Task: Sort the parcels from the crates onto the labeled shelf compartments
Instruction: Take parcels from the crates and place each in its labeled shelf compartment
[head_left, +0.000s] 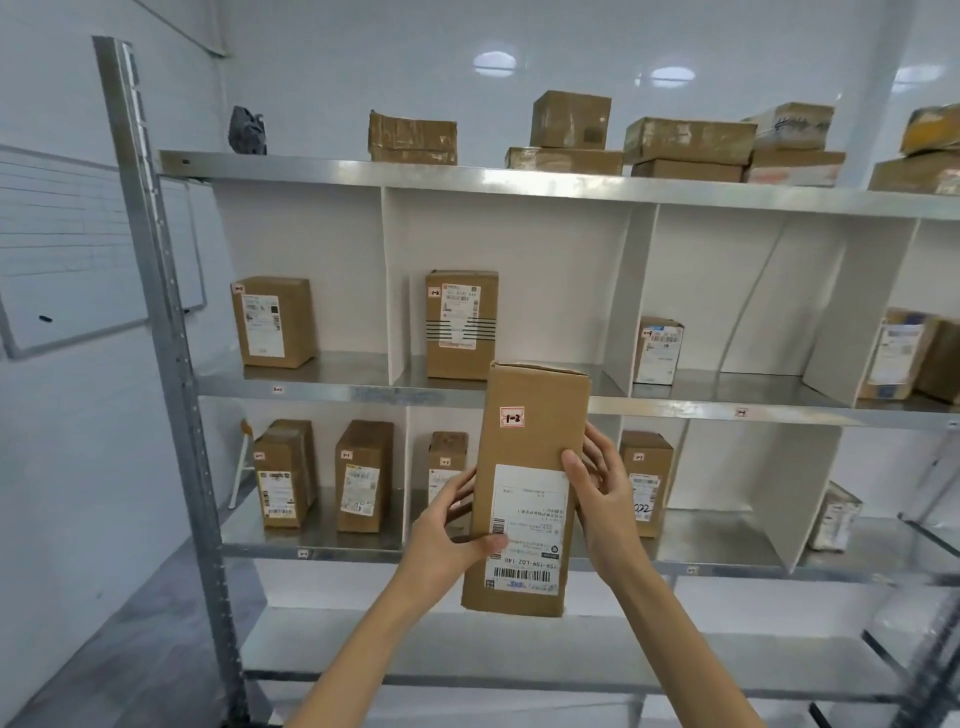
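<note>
I hold a tall brown cardboard parcel (527, 447) upright in front of the metal shelf (332, 391). A red-edged sticker on it reads 1-2, and its white shipping label is upside down. My left hand (451, 527) grips its lower left edge, thumb across the label. My right hand (602, 483) grips the right edge, thumb on the front face. Behind the parcel's top, the second compartment of the middle row holds a box (461, 323) with a matching 1-2 sticker.
White dividers split the shelf into compartments, most holding one or two boxes (272, 322). Several taped boxes (685, 140) are stacked on the top board. A whiteboard (78, 249) hangs on the left wall. The shelf's upright post (171, 364) stands at left.
</note>
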